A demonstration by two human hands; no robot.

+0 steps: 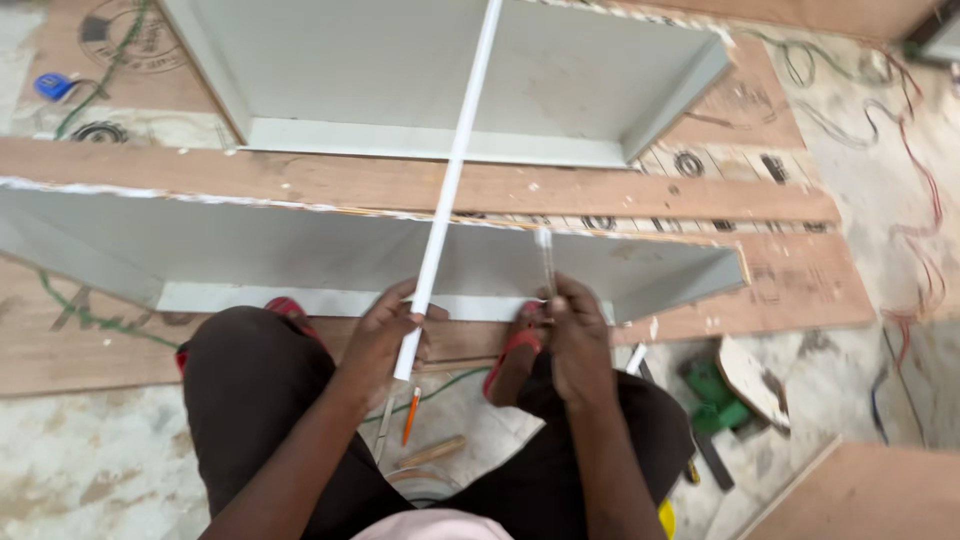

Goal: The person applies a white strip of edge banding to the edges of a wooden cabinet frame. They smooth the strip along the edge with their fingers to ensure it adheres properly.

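White and thin, a long strip (455,170) runs up the middle of the view, from the person's left hand (385,335) across the near grey panel (300,255) and on over the farther grey box frame (450,75). The left hand is closed around the strip's lower end, fingers wrapped over it just in front of the panel's bottom edge. The right hand (575,335) is closed too, gripping a slim clear-tipped tool (546,262) that stands nearly upright against the panel's top edge; it may be a pen or a small blade, the view being too soft to tell which. Both hands sit close together between the person's knees, which are in dark trousers.

Red sandals (510,350) show under the right hand and beside the left knee. On the pale floor between the legs lie an orange pencil (411,415) and a short wooden stick (432,452). A green power tool (715,395) rests to the right, near a brown board (790,285). Red and green wires (915,170) trail along the right side, and a blue tape measure (52,86) lies at the far left.
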